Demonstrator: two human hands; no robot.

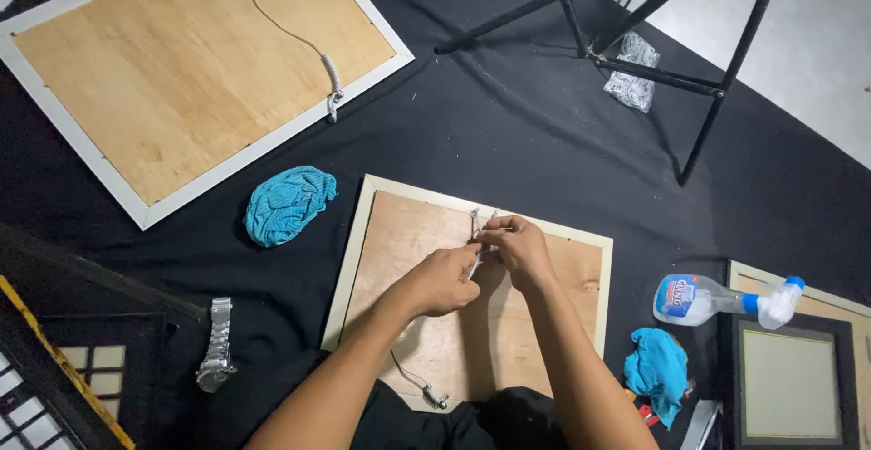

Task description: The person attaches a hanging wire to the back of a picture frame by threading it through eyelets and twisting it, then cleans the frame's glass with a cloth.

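Head camera, reading from the left: a dark lattice panel with a yellow edge (54, 359) sits at the corner, and a metal wristwatch (216, 346) lies on the black cloth (508, 132) beside it. Above them rests a large white-framed picture, back side up (181, 69), with its own hanging cord (299, 37) fixed to the plywood. A crumpled teal rag (288, 203) lies between that frame and the smaller one I am working on.

That smaller frame, back side up (399, 341), lies flat just in front of me. Its hanging wire (474, 232) runs from a fastener near the bottom edge up to my hands. My left hand (445, 279) is closed, pinching the wire end between fingertips. My right hand (517, 246) is also closed on the wire, just above, near the top rail.

I judge the wire light, thin, springy and a little slippery, so it wants a fingertip pinch close to the twist. The frame seems stiff and light; I would lift it by its rails.

Further right: a second teal rag (658, 368), a spray bottle (721, 300) on its side, a dark frame (789, 377), and a black stand (653, 42) above.
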